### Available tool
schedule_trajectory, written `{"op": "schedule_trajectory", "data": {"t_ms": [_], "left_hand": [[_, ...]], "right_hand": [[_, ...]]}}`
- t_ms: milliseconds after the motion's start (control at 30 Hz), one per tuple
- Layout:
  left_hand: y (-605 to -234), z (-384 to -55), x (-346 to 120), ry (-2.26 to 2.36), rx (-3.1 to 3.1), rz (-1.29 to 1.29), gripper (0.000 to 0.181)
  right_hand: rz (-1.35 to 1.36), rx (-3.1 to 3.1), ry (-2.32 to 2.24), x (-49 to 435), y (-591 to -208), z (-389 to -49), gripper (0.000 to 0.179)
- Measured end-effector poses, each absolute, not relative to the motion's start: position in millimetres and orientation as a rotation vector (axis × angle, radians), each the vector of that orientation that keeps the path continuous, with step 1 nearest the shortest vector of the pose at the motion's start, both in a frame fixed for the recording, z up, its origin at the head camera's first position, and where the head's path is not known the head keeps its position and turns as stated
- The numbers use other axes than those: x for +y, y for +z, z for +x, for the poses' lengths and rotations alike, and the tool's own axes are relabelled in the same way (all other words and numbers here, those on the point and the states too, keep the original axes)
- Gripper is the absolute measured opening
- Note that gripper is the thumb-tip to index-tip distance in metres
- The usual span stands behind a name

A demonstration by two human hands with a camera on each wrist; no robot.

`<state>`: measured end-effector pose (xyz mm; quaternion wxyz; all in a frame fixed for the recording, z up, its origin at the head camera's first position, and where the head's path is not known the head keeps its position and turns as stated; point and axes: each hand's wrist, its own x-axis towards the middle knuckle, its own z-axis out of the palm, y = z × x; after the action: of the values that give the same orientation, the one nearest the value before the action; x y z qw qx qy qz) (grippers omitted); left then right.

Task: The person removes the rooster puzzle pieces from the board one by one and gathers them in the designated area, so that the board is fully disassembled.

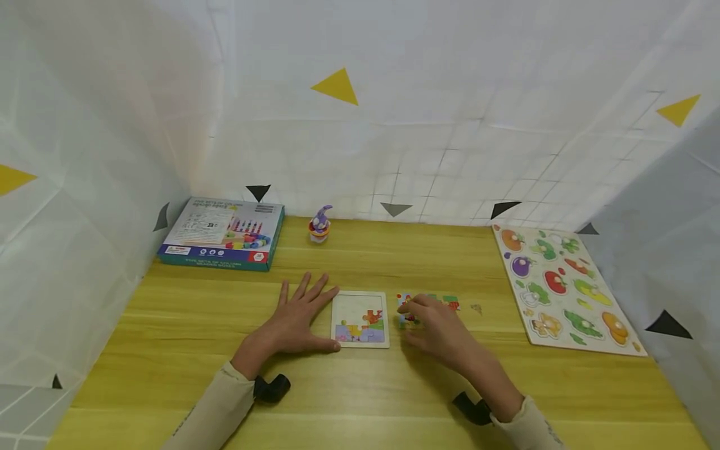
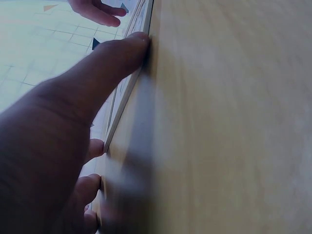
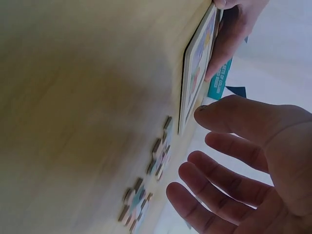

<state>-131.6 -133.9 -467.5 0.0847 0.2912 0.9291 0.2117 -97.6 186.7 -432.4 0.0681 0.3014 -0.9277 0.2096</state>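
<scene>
A small jigsaw puzzle tray lies on the table, with joined pieces along its bottom and right side. My left hand is flat with fingers spread; its thumb touches the tray's edge, as the left wrist view also shows. Right of the tray are several loose puzzle pieces, partly hidden by my right hand. That hand hovers over them, fingers apart and slightly bent. In the right wrist view nothing is between its fingers, and the loose pieces lie flat below.
A boxed bead set lies at the back left. A small purple figure in a pot stands near the back edge. At the right is a wooden vegetable peg board. White sheeting encloses the table.
</scene>
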Motion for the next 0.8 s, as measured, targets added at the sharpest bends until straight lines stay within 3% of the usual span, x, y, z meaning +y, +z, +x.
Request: {"op": "schedule_trajectory", "data": {"t_ms": [800], "left_hand": [[-468, -131, -134, 0.616, 2.782, 0.873, 0.109]], "right_hand": [[1.028, -2.795, 0.637, 153, -435, -110, 0.030]]}}
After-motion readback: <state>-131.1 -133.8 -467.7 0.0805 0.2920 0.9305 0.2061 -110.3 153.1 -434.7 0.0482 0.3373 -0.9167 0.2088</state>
